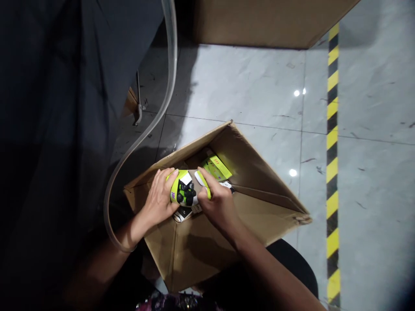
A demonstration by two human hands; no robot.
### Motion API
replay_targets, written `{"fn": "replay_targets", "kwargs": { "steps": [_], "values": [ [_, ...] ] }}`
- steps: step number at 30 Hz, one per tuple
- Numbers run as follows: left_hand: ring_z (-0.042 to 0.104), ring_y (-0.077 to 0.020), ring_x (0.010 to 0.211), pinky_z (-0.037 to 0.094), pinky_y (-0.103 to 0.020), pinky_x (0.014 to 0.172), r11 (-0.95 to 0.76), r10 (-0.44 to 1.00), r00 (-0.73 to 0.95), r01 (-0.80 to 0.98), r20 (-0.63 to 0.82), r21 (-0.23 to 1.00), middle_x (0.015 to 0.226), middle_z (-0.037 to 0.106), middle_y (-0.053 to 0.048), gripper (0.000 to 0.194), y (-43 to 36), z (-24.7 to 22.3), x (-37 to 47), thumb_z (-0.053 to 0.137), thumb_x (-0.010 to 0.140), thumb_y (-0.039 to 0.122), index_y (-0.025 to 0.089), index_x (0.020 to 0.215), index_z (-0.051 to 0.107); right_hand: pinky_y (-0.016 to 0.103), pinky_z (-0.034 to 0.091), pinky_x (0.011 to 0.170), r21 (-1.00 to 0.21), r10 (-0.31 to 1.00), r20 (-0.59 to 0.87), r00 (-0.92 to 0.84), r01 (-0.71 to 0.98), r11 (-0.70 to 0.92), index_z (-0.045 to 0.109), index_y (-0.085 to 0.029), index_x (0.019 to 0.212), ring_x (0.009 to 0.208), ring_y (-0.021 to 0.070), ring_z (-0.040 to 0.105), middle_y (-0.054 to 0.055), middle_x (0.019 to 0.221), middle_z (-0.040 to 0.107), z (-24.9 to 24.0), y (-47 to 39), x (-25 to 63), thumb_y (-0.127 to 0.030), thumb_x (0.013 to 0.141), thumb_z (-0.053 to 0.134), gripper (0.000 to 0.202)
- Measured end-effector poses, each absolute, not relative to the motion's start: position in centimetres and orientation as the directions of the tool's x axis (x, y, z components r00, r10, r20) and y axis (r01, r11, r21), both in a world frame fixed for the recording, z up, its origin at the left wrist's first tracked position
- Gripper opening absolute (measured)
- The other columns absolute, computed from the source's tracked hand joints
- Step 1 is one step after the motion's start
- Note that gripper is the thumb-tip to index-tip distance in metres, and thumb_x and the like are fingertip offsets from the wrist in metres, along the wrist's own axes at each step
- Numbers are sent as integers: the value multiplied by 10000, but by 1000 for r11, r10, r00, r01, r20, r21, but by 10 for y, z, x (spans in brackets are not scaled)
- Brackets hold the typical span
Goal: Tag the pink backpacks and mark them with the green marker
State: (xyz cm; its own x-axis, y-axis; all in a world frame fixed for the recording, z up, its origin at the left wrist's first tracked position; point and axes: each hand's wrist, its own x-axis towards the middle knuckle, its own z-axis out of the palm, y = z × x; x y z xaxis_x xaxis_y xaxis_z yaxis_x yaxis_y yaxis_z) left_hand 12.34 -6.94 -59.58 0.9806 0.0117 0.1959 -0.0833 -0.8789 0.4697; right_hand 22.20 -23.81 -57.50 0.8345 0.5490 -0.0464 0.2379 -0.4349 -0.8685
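Observation:
Over an open brown cardboard box (pixel 201 237), my left hand (pixel 158 194) is wrapped round one side of a lime-green printed box (pixel 174 190). Small black pieces (pixel 187 194) show inside its open face; I cannot make out what they are. My right hand (pixel 218 203) pinches the other end, thumb and fingers closed on a green-and-white flap (pixel 202 179). Deeper in the cardboard box lies another flat lime-green package (pixel 218 167). A black-and-white item (pixel 183 214) is partly hidden beneath my hands.
A clear hose (pixel 170 82) curves down on the left beside dark cloth (pixel 65 108). Another large cardboard box (pixel 269 21) stands at the top. Yellow-and-black tape (pixel 333 172) runs along the grey tiled floor (pixel 372 194) at the right.

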Motion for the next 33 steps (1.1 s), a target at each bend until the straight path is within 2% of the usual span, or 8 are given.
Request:
{"fn": "replay_targets", "kwargs": {
  "steps": [5, 9, 15, 20, 24, 27, 30, 33],
  "values": [
    [401, -311, 1368, 283, -558, 1174, -832, 62, 978, -59, 199, 552, 1451, 425, -183, 892, -69, -597, 125, 659, 817, 313, 201, 1525, 127, 347, 607, 792, -912, 386, 42, 922, 193, -361, 539, -211, 1276, 1031, 224, 682, 116, 1251, 638, -578, -242, 228, -144, 835, 495, 447],
    [387, -321, 1377, 285, -579, 1164, -849, 62, 981, -45, 184, 526, 1459, 409, -186, 885, -68, -599, 125, 633, 833, 318, 210, 1530, 99, 451, 484, 1034, -802, 576, 236, 782, 492, -339, 695, -220, 891, 1283, 261, 522, 92, 1468, 470, -575, -244, 229, -98, 847, 467, 262],
    [351, -330, 1393, 294, -569, 1158, -863, 38, 989, -39, 142, 504, 1478, 364, -208, 938, -69, -599, 122, 644, 834, 320, 190, 1548, 49, 526, 387, 1101, -784, 761, 168, 627, 553, -283, 706, -220, 1084, 1411, 323, 360, 124, 1592, 277, -573, -241, 224, -260, 879, 618, 227],
    [319, -317, 1415, 269, -572, 1170, -854, -18, 998, -46, 59, 519, 1500, 339, -181, 925, -68, -596, 123, 618, 845, 289, 235, 1553, 24, 574, 260, 1155, -778, 784, 149, 603, 560, -283, 715, -245, 970, 1457, 332, 272, 97, 1591, 292, -575, -233, 216, -248, 857, 642, 134],
    [381, -348, 1371, 361, -554, 1117, -827, -3, 988, 84, -154, 556, 1483, 365, -188, 1058, -63, -603, 120, 717, 758, 310, 245, 1558, 28, 519, 369, 1113, -983, 507, 77, 859, 150, -106, 589, -223, 946, 1347, 266, 471, 124, 1439, 516, -563, -241, 231, -271, 882, 581, 80],
    [390, -432, 1359, 405, -604, 1050, -855, 28, 945, 191, -325, 482, 1493, 349, -243, 1166, -60, -614, 115, 817, 617, 242, 222, 1555, 125, 494, 489, 996, -984, 238, -99, 966, -132, 123, 484, -229, 944, 1135, 232, 639, 95, 1151, 692, -556, -251, 250, -272, 905, 520, 69],
    [240, -462, 1442, 332, -654, 1091, -863, 59, 951, 202, -305, 462, 1575, 225, -256, 1133, -61, -613, 116, 829, 631, 237, 196, 1549, 167, 376, 578, 721, -968, 42, -146, 988, -152, 201, 456, -230, 935, 747, 178, 686, -6, 777, 666, -550, -261, 268, -320, 896, 529, 122],
    [445, -291, 1372, 400, -487, 1121, -797, 44, 997, 75, -66, 599, 1490, 452, -158, 723, -61, -595, 123, 641, 866, 255, 222, 1507, 310, 263, 467, 484, -999, -234, 5, 972, 13, 32, 475, -260, 930, 474, 99, 505, -67, 695, 549, -537, -287, 281, -286, 819, 613, 179]
  ]
}}
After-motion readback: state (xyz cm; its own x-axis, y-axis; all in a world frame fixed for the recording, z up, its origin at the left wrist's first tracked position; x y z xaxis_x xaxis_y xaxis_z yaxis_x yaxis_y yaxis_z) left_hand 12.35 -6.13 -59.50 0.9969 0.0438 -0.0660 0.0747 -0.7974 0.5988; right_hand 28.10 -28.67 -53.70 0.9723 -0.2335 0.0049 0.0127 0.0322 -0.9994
